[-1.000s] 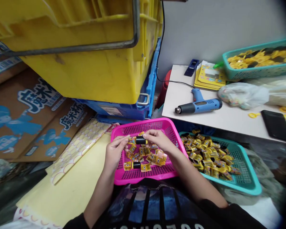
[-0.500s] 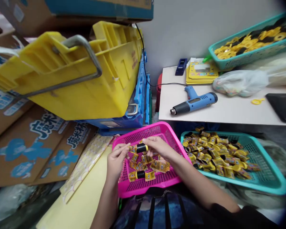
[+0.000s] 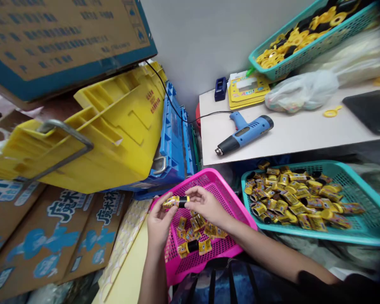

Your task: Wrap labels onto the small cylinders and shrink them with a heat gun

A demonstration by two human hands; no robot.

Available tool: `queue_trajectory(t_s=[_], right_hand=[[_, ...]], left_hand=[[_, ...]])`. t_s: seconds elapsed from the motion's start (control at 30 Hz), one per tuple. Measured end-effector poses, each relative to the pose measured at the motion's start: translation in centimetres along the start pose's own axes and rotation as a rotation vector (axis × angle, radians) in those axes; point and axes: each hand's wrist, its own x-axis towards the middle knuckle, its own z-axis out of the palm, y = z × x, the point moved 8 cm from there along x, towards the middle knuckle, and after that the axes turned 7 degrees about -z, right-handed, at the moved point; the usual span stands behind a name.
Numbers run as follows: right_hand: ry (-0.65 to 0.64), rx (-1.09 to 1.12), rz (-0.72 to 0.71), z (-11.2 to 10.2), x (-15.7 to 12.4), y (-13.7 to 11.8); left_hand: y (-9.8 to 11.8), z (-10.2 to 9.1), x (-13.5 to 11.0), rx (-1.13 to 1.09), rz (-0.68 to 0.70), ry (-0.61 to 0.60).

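Observation:
Between my two hands is a small black cylinder with a yellow end [image 3: 183, 201] and a yellow printed sleeve at its left side. My left hand [image 3: 158, 221] is closed on the sleeve end, thumb below and fingers behind. The fingertips of my right hand [image 3: 209, 207] pinch the cylinder's yellow end. How far the sleeve reaches over the cylinder I cannot tell. Beneath both hands sits a pink mesh basket [image 3: 240, 204] with several loose yellow printed sleeves [image 3: 194, 223]. Another black cylinder [image 3: 193, 245] lies in it among the sleeves.
At the right, a teal basket [image 3: 370, 185] holds many yellow sleeved pieces. A blue heat gun [image 3: 248, 134] lies on the white table [image 3: 291, 143], its cord running left. Yellow crate [image 3: 129, 139], blue crates [image 3: 171, 135] and cartons [image 3: 66, 38] are stacked at the left.
The view has shifted, so the carton shows more at upper left. My left fingers have closed further round the sleeve, which now lies in line with the cylinder.

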Motion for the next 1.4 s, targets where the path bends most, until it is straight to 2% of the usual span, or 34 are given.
queue_trajectory(t_s=[0.17, 0.27, 0.37, 0.43, 0.5, 0.67, 0.77, 0.9, 1.13, 1.27, 1.4], right_hand=[[-0.013, -0.139, -0.133, -0.8, -0.1, -1.4], [-0.035, -0.189, -0.264, -1.0, -0.4, -2.2], [-0.107, -0.231, -0.405, -1.0, -0.7, -3.1], [-0.172, -0.258, -0.45, -0.8, -0.8, -3.5], [-0.211, -0.227, -0.387, -0.8, -0.5, -3.3], [-0.367, 0.048, 0.058, 0.8, -0.7, -0.7], [-0.413, 0.152, 0.189, 2.0, -1.4, 0.2], [-0.378, 0.187, 0.198, 2.6, -1.4, 0.8], [-0.347, 0.029, 0.095, 3.8, -1.2, 1.6], [-0.354, -0.063, 0.08, 5.1, -1.8, 1.2], [-0.369, 0.069, 0.15, 6.6, -2.6, 0.9]], left_hand=[[1.2, 2.0, -0.2, 0.006, -0.079, -0.054], [1.4, 3.2, -0.6, 0.052, -0.151, -0.143], [1.0, 3.8, -1.1, 0.06, -0.204, -0.207], [0.6, 3.9, -1.4, 0.031, -0.214, -0.226], [0.3, 4.0, -1.7, -0.035, -0.211, -0.246], [-1.0, 4.3, -2.7, -0.256, -0.28, -0.27], [-1.4, 3.8, -3.0, -0.31, -0.291, -0.229], [-1.3, 2.9, -3.2, -0.287, -0.241, -0.202], [-1.6, 1.3, -3.5, -0.342, -0.247, -0.187], [-2.0, 0.8, -4.3, -0.46, -0.275, -0.264], [-2.3, 0.2, -4.7, -0.594, -0.286, -0.361]])
